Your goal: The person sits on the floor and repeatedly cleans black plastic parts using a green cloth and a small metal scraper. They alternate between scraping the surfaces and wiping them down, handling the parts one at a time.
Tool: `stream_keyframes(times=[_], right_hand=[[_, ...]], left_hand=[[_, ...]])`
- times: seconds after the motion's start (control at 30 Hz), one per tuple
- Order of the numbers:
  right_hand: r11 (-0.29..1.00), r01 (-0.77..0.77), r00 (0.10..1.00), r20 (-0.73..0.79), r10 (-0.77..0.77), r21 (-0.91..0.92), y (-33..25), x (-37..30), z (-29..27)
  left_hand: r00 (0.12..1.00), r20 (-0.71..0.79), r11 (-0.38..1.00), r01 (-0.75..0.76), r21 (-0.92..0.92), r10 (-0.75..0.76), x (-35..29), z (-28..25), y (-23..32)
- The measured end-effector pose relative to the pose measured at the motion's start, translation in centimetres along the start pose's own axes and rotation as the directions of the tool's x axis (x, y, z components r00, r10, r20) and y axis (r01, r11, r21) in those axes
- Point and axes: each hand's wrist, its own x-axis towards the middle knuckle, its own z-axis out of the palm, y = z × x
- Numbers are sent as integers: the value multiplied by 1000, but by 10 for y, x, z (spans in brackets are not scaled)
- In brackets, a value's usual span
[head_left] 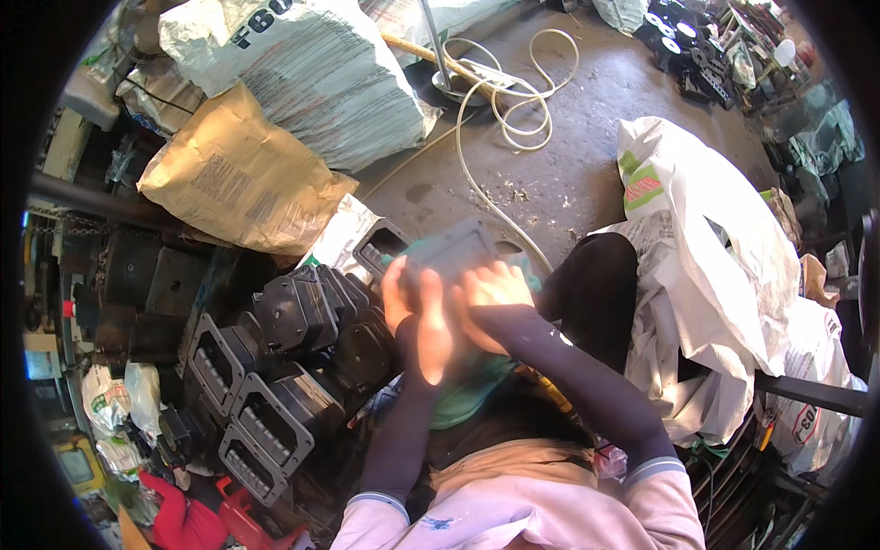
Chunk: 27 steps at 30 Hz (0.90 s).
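Observation:
Above my lap, a dark grey plastic housing (456, 249) with a flanged rim is smeared by motion. My left hand (425, 323) grips its near left side, the thumb lying along it. Against the near right side presses my right hand (491, 295), its fingers bent over the edge. Green cloth (472, 399) lies on my lap, and some green shows around the housing too. Just left of my hands, several black plastic housings (298, 307) with rectangular open frames are piled up. Another frame-like housing (380, 246) sits just beyond my left hand.
A brown paper sack (243, 174) and a large white sack (312, 78) lie at the far left. A cream hose (522, 92) coils on the grey floor (587, 137). White sacks (706, 275) stand at my right. Red cloth (183, 513) lies at the lower left.

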Motion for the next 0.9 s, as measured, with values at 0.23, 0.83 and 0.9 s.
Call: stream_keyframes(times=[0.23,0.83,0.9], right_hand=[[930,252,953,100,-287,268,10,1,4],[981,172,916,380,-127,-87,53,-55,-88],[978,14,922,382,67,-206,58,-52,-98]], left_hand=[[998,46,996,-41,78,37,4,-8,-2],[976,212,956,18,-293,46,10,-51,-11],[960,277,890,164,-426,-44,10,-62,-10]])
